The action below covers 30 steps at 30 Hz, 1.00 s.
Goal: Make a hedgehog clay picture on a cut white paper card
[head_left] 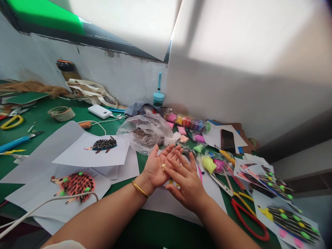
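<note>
Grip condition: my left hand point(158, 168) lies palm up, its fingers extended and closed on nothing. My right hand point(183, 176) is laid across it, back uppermost, fingers straight and slightly parted. Neither hand clenches anything. A small yellow lump point(164, 167) rests on the left palm, beside the tip of a right finger; whether that finger touches it, I cannot tell.

Handling: in my judgement the lump is being worked between palm and fingers. Good practice would be light, even pressure, with the right fingers laid flat on the lump and moved in small circles, the left palm serving as a steady bed. Pressing hard would probably flatten so small a piece; tilting the left palm could let it drop onto the white sheet point(171, 209) beneath my hands.

Orientation: the lump is too small for me to resolve a definite long axis. It looks compact, and I find no end that points anywhere in particular. By contrast, my right fingers point forward and left, over the left ones.

Surroundings: just right of my right hand lies a bagged yellow clay piece point(209, 165); nearer me on that side, the scissors point(233, 197), with handles toward me. Beyond my fingertips sits a clear plastic bag point(145, 133) of dark seeds.
</note>
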Each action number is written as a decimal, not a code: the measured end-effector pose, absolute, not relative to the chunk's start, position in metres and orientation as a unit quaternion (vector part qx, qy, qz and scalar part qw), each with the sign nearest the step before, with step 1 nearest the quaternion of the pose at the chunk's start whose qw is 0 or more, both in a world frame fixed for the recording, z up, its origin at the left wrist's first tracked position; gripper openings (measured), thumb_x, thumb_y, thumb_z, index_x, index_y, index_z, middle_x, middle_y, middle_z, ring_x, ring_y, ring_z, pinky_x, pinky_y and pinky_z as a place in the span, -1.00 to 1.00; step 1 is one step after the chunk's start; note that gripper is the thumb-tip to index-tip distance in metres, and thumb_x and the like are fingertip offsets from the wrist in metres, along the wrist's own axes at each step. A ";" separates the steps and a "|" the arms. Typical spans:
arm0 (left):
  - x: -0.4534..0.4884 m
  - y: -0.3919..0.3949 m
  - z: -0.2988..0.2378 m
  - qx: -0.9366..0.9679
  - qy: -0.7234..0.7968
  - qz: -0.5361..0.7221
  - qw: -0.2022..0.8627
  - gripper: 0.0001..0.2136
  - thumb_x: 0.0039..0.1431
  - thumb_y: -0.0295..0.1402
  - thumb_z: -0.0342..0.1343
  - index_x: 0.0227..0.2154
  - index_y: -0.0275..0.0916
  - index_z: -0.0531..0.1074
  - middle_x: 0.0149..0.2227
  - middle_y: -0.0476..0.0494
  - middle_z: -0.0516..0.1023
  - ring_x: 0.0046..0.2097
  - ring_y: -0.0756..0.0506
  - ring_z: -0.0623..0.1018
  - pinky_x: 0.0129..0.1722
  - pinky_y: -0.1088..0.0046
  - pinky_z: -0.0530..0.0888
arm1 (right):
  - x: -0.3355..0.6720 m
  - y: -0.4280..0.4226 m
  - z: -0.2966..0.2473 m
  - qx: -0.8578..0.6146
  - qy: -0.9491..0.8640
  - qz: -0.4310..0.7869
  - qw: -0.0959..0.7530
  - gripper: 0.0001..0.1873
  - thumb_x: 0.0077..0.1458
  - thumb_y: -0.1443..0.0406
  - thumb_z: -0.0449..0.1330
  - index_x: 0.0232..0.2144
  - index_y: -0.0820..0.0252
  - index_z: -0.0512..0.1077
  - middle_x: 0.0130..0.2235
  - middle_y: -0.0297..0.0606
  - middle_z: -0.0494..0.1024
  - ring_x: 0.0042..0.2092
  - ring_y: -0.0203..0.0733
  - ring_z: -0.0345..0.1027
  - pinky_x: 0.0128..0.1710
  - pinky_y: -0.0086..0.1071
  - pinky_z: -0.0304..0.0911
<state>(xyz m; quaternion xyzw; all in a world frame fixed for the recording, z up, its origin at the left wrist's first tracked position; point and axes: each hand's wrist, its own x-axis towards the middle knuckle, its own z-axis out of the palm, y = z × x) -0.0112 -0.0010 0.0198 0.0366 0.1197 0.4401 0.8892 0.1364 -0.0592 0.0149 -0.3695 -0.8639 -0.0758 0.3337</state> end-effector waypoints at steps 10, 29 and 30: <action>-0.004 -0.009 0.017 0.053 0.151 0.406 0.900 -0.52 0.35 0.00 -0.17 -0.05 -0.32 0.42 -0.01 -0.31 0.53 -0.03 -0.17 0.55 -0.02 0.30 0.44 | 0.136 -0.056 0.014 -0.408 -0.821 -0.022 0.398 -0.88 0.18 0.28 0.20 -0.22 0.02 0.51 0.00 -0.31 0.59 0.18 0.02 0.29 0.33 0.14 -0.17; 0.008 -0.017 0.007 0.273 0.290 0.415 0.818 -0.76 0.02 -0.36 0.37 -0.25 -0.31 0.53 -0.32 -0.11 0.55 -0.32 0.02 0.53 -0.26 0.52 0.43 | 0.158 -0.044 0.013 -0.502 -0.753 -0.023 0.425 -0.84 0.20 0.35 0.15 -0.19 0.04 0.48 -0.18 -0.26 0.59 -0.06 -0.03 0.40 0.15 0.07 0.09; 0.008 -0.016 0.006 0.294 0.309 0.419 0.802 -0.76 -0.01 -0.36 0.39 -0.29 -0.33 0.54 -0.35 -0.11 0.54 -0.34 0.02 0.53 -0.26 0.51 0.43 | 0.158 -0.044 0.013 -0.504 -0.752 -0.023 0.424 -0.85 0.20 0.35 0.15 -0.20 0.04 0.47 -0.19 -0.26 0.58 -0.08 -0.04 0.41 0.14 0.06 0.10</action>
